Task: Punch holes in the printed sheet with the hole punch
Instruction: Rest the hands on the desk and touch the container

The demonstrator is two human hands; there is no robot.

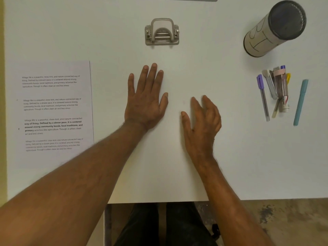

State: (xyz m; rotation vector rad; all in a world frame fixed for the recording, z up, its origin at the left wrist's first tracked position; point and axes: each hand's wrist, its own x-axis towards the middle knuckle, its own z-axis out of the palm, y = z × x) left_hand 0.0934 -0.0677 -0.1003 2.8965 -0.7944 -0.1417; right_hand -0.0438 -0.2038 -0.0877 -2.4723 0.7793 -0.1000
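Nearest to me, at the bottom of the frame, I see dark-clothed legs under the white tabletop (pixel 230 174) edge, with two bare forearms reaching up across it. My right hand (pixel 201 121) hovers or rests just right of centre, fingers relaxed and slightly bent, holding nothing. My left hand (pixel 146 100) lies flat on the tabletop at centre, fingers straight and spread, also holding nothing.

The printed sheet (pixel 51 112) lies flat at the left of the frame, well apart from the left hand and level with it. It is white paper with four short blocks of dark text, the third partly in bold, and its right edge shows as a thin dark line.

At the right of the frame lies a loose cluster of pens (pixel 278 93), with a teal pen (pixel 300 102) just beside them.

Farther up, the hole punch (pixel 161 31) sits at upper centre, beyond the left hand's fingertips and apart from them. It is grey metal, with a looped handle over a flat base.

At the upper right stands a cylindrical container (pixel 273 31) with a dark lid.
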